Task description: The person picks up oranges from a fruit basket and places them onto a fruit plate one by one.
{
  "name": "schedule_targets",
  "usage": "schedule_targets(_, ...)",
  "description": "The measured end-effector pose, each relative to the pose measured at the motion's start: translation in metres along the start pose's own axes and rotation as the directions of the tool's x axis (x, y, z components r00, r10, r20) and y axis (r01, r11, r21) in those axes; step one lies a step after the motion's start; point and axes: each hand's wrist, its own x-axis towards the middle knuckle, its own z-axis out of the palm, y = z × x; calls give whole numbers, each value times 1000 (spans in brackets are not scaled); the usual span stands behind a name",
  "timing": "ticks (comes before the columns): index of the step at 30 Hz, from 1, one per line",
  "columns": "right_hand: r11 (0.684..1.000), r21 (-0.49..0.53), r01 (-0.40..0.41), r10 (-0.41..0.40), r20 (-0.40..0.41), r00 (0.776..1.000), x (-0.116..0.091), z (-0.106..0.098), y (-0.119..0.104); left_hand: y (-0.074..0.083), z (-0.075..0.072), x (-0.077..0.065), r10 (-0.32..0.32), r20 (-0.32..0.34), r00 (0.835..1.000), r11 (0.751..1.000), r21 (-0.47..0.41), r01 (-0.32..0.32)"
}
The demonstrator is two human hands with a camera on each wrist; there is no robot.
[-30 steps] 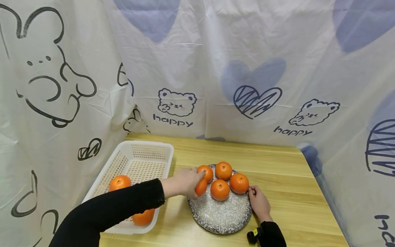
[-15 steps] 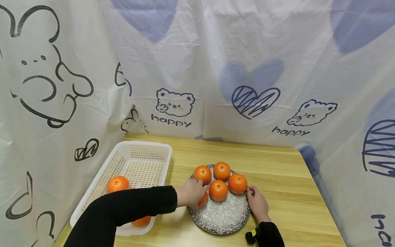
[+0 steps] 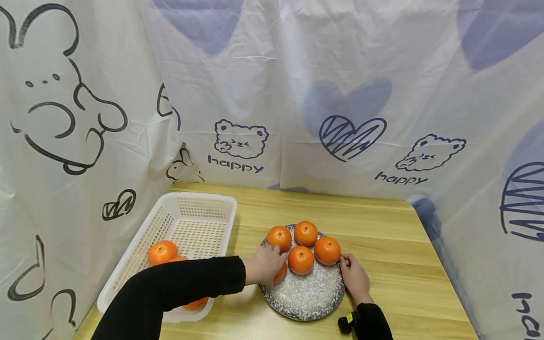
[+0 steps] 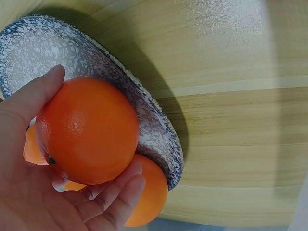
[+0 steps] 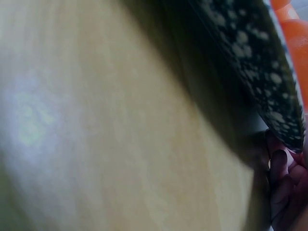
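Note:
My left hand (image 3: 267, 265) grips an orange (image 4: 89, 130) over the left side of a speckled grey plate (image 3: 308, 297). In the left wrist view the thumb lies on one side of this fruit and the fingers curl under the other. Several more oranges sit on the plate's far half, among them a rear orange (image 3: 305, 233) and a middle orange (image 3: 301, 260). At the plate's right edge, my right hand (image 3: 355, 278) pinches the rim between thumb and fingers. The right wrist view catches the plate's dark underside (image 5: 255, 72) with fingertips at its edge.
To the left stands a white perforated plastic basket (image 3: 231, 208) with several oranges, partly hidden by the left sleeve (image 3: 187, 283). A wooden table (image 3: 391, 236) carries everything. Printed curtains (image 3: 272, 94) enclose its back and sides. A small black device (image 3: 346, 325) is at the right wrist.
My left hand has drawn slightly left and toward me with the orange, away from the rear left orange, then stayed nearly still. The right hand keeps its hold on the rim.

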Motion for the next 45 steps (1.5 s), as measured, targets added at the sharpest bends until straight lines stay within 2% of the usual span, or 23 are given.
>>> schedule_targets(16, 1000, -1, -13, 13, 23, 1000, -1, -2, -2, 1, -6, -1, -38, 37, 999, 999, -36, 39)
schedule_targets(22, 1000, 3, -12, 12, 26, 1000, -1, -1, -2, -4, -10, -2, -38, 22, 999, 998, -49, 39)
schedule_targets(25, 1000, 3, -12, 12, 25, 1000, -1, -1, -1, -7, -14, -4, -42, 7, 999, 996, -75, 43)
schedule_targets(28, 1000, 2, -11, 11, 24, 1000, -1, -1, -1, -13, -19, -6, -60, -4, 998, 988, -142, 58)
schedule_targets(32, 1000, 4, -7, 6, 22, 1000, 0, -1, 0, -29, -31, -12, -88, -25, 996, 952, -297, 77)
schedule_targets(35, 1000, 5, -5, 5, 23, 1000, 0, 0, 1, -51, -43, -18, -119, -34, 992, 906, -413, 95)
schedule_targets(38, 1000, 3, -8, 8, 25, 1000, 0, -1, 1, -78, -53, -25, -186, -46, 981, 853, -503, 138)
schedule_targets(42, 1000, -1, -12, 12, 18, 1000, 0, 0, 1, -114, -62, -37, -306, -81, 949, 768, -609, 196)
schedule_targets(45, 1000, 0, -9, 9, 16, 1000, 0, 0, 1, -140, -61, -50, -396, -115, 911, 732, -639, 237)
